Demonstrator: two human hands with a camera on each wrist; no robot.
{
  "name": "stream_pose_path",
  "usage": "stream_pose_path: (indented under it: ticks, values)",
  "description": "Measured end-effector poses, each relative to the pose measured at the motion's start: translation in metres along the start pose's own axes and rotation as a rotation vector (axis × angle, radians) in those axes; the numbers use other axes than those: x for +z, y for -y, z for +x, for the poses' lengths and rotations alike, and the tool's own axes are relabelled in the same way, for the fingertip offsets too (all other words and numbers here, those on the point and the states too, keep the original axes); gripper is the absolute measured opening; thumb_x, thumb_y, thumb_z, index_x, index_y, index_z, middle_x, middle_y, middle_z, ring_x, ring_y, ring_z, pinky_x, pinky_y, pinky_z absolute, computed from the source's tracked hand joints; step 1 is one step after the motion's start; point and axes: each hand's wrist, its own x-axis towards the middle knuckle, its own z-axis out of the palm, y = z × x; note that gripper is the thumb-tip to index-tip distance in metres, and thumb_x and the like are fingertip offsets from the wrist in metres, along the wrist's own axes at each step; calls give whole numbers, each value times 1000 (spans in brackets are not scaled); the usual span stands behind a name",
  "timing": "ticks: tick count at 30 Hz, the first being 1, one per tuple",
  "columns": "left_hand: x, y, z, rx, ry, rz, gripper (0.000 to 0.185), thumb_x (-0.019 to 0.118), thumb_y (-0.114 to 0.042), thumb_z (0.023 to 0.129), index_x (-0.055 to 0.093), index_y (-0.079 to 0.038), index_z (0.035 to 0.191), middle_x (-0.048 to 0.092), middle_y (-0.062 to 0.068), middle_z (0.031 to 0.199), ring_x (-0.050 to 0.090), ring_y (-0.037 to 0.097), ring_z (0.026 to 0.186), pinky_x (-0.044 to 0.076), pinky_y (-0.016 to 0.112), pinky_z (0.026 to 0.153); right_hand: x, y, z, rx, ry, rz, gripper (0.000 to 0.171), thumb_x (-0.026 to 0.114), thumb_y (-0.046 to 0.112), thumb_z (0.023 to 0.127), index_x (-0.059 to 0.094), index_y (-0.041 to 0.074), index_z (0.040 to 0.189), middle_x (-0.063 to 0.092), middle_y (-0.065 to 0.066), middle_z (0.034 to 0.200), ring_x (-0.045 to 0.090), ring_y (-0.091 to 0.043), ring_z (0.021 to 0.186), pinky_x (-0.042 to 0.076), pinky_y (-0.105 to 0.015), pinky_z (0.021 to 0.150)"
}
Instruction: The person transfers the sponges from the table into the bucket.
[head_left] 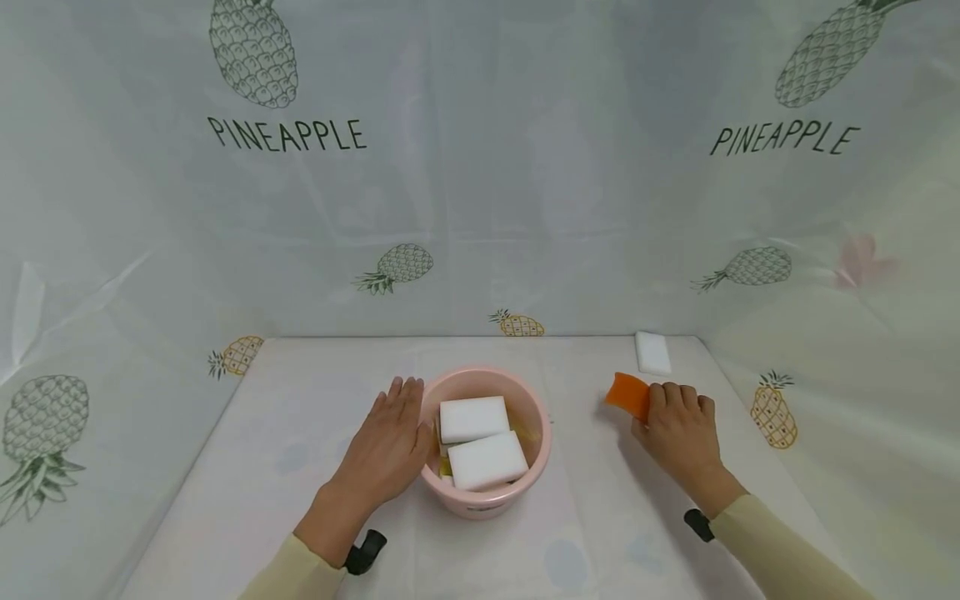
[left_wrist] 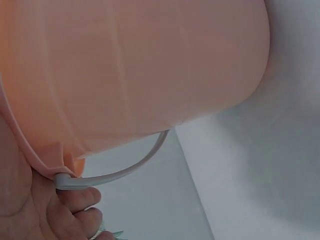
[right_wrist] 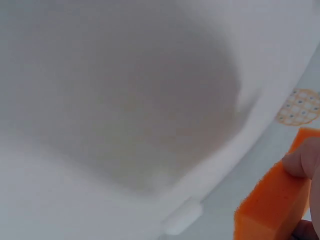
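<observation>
- Pale plastic sheeting (head_left: 480, 208) printed with pineapples and the word PINEAPPLE walled in three sides of a white bench (head_left: 262, 467)
- A round pink plastic bucket (head_left: 525, 479) stood near the middle of the bench, toward the front edge; the left wrist view showed its smooth pink wall and a thin grey wire handle (left_wrist: 125, 170) hanging down its side
- Two white rectangular foam sponges (head_left: 474, 418) lay inside the bucket, one overlapping the other, with something yellow showing beneath them
- The left hand (head_left: 390, 446) lay against the left side of the bucket, fingers straight and together along the rim, an open grip pressing the wall rather than curling round it
- The right hand (head_left: 678, 433) rested on the bench well to the right of the bucket, its grip closed on an orange rectangular foam sponge (head_left: 628, 393); fingers lay over the top of it, and the far end stuck out toward the bucket
- The right wrist view showed a fingertip (right_wrist: 302, 160) pressing on the orange sponge's upper face
- A further white rectangular sponge (head_left: 652, 352) lay flat at the far right corner of the bench, just beyond the right hand and apart from it
- Both forearms wore pale yellow sleeves (head_left: 787, 550), with a black strap (head_left: 366, 552) at each wrist
</observation>
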Motion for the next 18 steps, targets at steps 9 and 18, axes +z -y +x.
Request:
stream_pose_path:
  ticks: [9,18]
  values:
    - [-1,-1,2,14,2,37,62,44,-31,112,35,6,161,35,24,168,24,40,160,24,57,130,-41,43,42,-105,-80,68,56,82,32,83,59,-5,119,64,-22,106,56,-44,98,47,-59,79]
    - [0,-1,2,2,-5,41,62,44,-31,112,35,6,161,35,24,168,25,40,160,24,56,130,-88,113,91,-218,-108,211,53,77,36,89,63,0,126,66,-18,118,56,-39,105,45,-53,83]
